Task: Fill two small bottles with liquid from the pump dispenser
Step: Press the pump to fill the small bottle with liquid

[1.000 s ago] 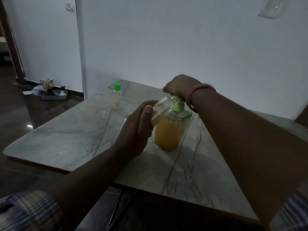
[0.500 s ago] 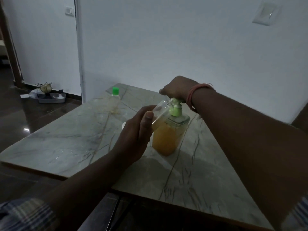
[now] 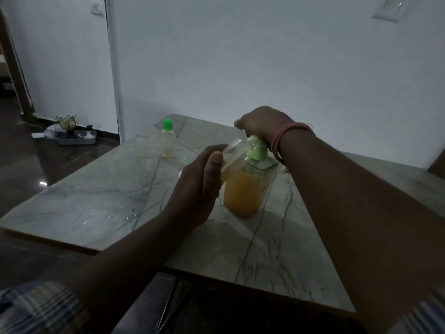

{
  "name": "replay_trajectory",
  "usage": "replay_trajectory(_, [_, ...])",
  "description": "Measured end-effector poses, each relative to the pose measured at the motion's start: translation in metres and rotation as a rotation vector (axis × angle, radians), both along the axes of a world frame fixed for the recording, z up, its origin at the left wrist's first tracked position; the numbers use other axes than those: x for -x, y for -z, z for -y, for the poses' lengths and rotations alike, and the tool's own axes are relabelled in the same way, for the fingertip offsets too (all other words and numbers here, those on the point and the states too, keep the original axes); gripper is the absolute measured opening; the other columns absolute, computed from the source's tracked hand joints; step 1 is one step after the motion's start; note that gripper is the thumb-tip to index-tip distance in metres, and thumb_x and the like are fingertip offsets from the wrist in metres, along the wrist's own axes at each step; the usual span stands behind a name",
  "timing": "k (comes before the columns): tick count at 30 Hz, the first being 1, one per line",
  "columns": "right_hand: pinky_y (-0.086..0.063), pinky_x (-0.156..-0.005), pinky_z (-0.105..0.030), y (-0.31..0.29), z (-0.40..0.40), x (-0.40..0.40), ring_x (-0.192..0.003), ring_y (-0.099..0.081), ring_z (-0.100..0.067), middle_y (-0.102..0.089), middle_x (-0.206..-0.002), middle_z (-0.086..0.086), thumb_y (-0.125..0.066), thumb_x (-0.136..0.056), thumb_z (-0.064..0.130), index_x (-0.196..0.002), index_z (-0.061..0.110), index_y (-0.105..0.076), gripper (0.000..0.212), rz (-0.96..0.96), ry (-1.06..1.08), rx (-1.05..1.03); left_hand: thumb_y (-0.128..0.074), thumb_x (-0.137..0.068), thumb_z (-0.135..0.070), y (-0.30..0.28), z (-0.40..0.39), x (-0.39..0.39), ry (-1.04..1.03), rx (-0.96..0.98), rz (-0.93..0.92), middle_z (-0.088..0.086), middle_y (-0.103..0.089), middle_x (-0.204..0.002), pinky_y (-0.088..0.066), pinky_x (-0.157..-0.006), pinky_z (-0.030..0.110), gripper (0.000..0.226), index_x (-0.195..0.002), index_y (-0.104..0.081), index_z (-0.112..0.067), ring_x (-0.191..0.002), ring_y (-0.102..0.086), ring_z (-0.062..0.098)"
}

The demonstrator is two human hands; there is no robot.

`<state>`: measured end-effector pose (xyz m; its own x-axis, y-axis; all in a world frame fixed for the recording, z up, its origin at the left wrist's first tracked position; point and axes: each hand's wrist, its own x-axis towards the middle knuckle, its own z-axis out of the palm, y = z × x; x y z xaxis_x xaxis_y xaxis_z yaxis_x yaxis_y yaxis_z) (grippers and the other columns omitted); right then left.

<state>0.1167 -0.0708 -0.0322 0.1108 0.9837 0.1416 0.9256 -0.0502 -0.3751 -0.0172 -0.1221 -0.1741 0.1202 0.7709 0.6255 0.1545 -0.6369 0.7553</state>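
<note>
A clear pump dispenser with orange liquid and a green pump head stands on the marble table. My right hand rests on top of the pump head, fingers curled over it. My left hand grips a small clear bottle, tilted with its mouth up at the pump's spout; some yellowish liquid lies in it. A second small bottle with a green cap stands upright at the table's far left part.
The table's near edge runs diagonally below my arms, with dark floor beneath. A white wall stands right behind the table. On the floor at far left lies a grey tray with small items.
My hands, the small bottle and the dispenser keep the same arrangement. Only the view has shifted slightly.
</note>
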Motion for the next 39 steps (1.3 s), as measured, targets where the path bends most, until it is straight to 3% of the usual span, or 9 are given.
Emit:
replay_trajectory(4, [-0.034, -0.07, -0.029, 0.0, -0.001, 0.002, -0.086, -0.052, -0.023, -0.056, -0.097, -0.007, -0.047, -0.1, 0.028, -0.089, 0.012, -0.058, 0.023, 0.133, 0.013, 0.011, -0.029, -0.102, -0.044, -0.004, 0.004, 0.001, -0.003, -0.005, 0.015, -0.013, -0.059, -0.073, -0.041, -0.05, 0.019, 0.039, -0.125, -0.055, -0.026, -0.059, -0.057, 0.005])
replay_trajectory(8, [-0.035, -0.058, -0.028, -0.004, -0.001, 0.002, -0.07, -0.054, -0.019, -0.058, -0.083, -0.004, -0.048, -0.097, 0.029, -0.071, 0.015, -0.053, 0.029, 0.147, 0.029, -0.01, -0.029, -0.098, -0.055, -0.003, 0.006, -0.001, 0.011, 0.019, 0.016, -0.022, -0.06, -0.07, -0.04, -0.05, 0.021, 0.051, -0.128, -0.055, -0.023, -0.057, -0.055, 0.004])
replay_trajectory(12, [-0.033, -0.052, -0.027, 0.002, -0.008, -0.002, -0.07, -0.053, -0.02, -0.06, -0.09, -0.003, -0.048, -0.097, 0.028, -0.081, 0.014, -0.057, 0.023, -0.03, 0.005, -0.04, -0.031, -0.097, -0.056, -0.002, 0.003, 0.001, 0.006, -0.034, -0.007, -0.027, -0.061, -0.075, -0.041, -0.05, 0.019, 0.05, -0.13, -0.054, -0.025, -0.059, -0.057, 0.003])
replay_trajectory(15, [-0.032, -0.055, -0.028, 0.002, -0.008, -0.001, -0.066, -0.049, -0.015, -0.056, -0.087, -0.003, -0.044, -0.1, 0.03, -0.075, 0.015, -0.055, 0.031, 0.104, 0.006, 0.017, -0.032, -0.097, -0.056, -0.003, 0.002, 0.0, 0.016, -0.021, -0.02, -0.028, -0.062, -0.078, -0.041, -0.05, 0.019, 0.046, -0.128, -0.053, -0.028, -0.06, -0.058, 0.004])
replay_trajectory(20, [-0.036, -0.053, -0.026, -0.006, -0.004, -0.004, -0.065, -0.052, -0.015, -0.061, -0.091, -0.005, -0.047, -0.101, 0.033, -0.095, 0.012, -0.061, 0.025, 0.051, -0.024, 0.056, -0.037, -0.1, -0.044, -0.006, 0.005, 0.0, -0.004, -0.049, -0.052, -0.021, -0.059, -0.08, -0.043, -0.052, 0.011, 0.035, -0.127, -0.053, -0.03, -0.067, -0.06, -0.004])
replay_trajectory(25, [-0.033, -0.053, -0.027, 0.002, -0.008, -0.002, -0.066, -0.052, -0.016, -0.059, -0.09, -0.006, -0.048, -0.099, 0.03, -0.078, 0.013, -0.057, 0.029, 0.035, 0.042, 0.023, -0.038, -0.101, -0.039, -0.006, 0.005, 0.002, -0.018, -0.068, -0.066, -0.02, -0.06, -0.085, -0.044, -0.053, 0.008, 0.033, -0.127, -0.055, -0.026, -0.071, -0.061, -0.007])
replay_trajectory(27, [-0.037, -0.061, -0.027, 0.0, -0.008, 0.0, -0.072, -0.055, -0.019, -0.058, -0.09, -0.005, -0.048, -0.1, 0.029, -0.081, 0.011, -0.057, 0.028, 0.076, 0.044, 0.046, -0.039, -0.101, -0.039, -0.007, 0.007, 0.002, -0.013, -0.061, -0.068, -0.02, -0.06, -0.084, -0.044, -0.053, 0.009, 0.03, -0.126, -0.054, -0.029, -0.071, -0.061, -0.007])
replay_trajectory(31, [-0.036, -0.05, -0.024, -0.007, -0.004, 0.0, -0.059, -0.055, -0.015, -0.062, -0.08, -0.002, -0.05, -0.097, 0.028, -0.078, 0.014, -0.058, 0.025, 0.033, 0.011, 0.082, -0.039, -0.098, -0.044, -0.01, 0.008, 0.002, -0.02, -0.065, -0.096, -0.023, -0.062, -0.083, -0.045, -0.055, 0.008, 0.031, -0.126, -0.051, -0.035, -0.074, -0.061, -0.009])
replay_trajectory(39, [-0.034, -0.052, -0.026, 0.002, -0.01, -0.003, -0.064, -0.053, -0.015, -0.063, -0.084, -0.004, -0.053, -0.096, 0.029, -0.073, 0.014, -0.058, 0.027, -0.02, 0.059, 0.024, -0.04, -0.099, -0.051, -0.007, 0.004, 0.004, -0.025, -0.096, -0.107, -0.022, -0.064, -0.092, -0.044, -0.055, 0.007, 0.042, -0.13, -0.054, -0.027, -0.077, -0.063, -0.006])
